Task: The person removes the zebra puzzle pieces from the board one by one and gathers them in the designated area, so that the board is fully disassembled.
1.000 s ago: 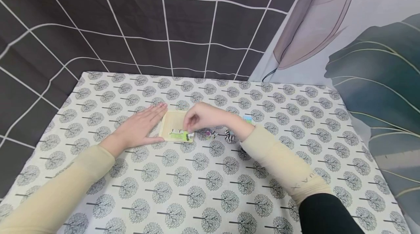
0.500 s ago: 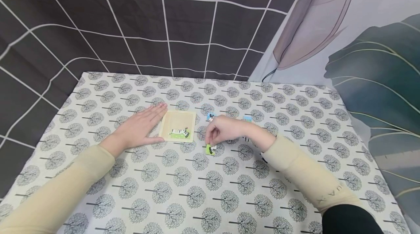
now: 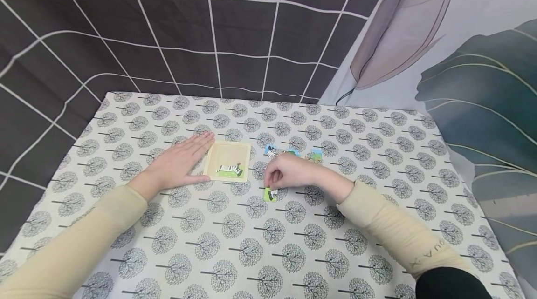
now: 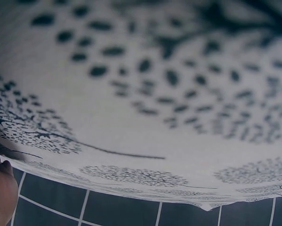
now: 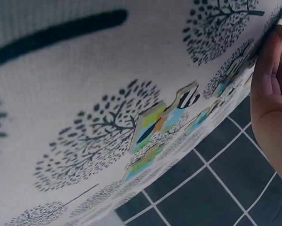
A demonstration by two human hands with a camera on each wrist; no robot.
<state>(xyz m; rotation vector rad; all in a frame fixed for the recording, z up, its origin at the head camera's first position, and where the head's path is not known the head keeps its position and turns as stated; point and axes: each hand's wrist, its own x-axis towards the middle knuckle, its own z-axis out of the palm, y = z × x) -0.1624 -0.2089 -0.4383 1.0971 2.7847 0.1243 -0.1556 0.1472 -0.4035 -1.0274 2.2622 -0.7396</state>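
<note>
Head view: I see that the right hand (image 3: 291,170) has left the pale yellow square tray (image 3: 248,161) and pinches now, fingertips together, the small green piece with black-and-white print (image 3: 269,195), which is on or just above the white tree-printed cloth (image 3: 253,268) to the tray's right, so the work seems to turn to this loose piece. The left hand (image 3: 174,163) lies flat, fingers straight, at the tray's left edge. The pinched piece looks flat, its upper part hidden by the fingers.
</note>
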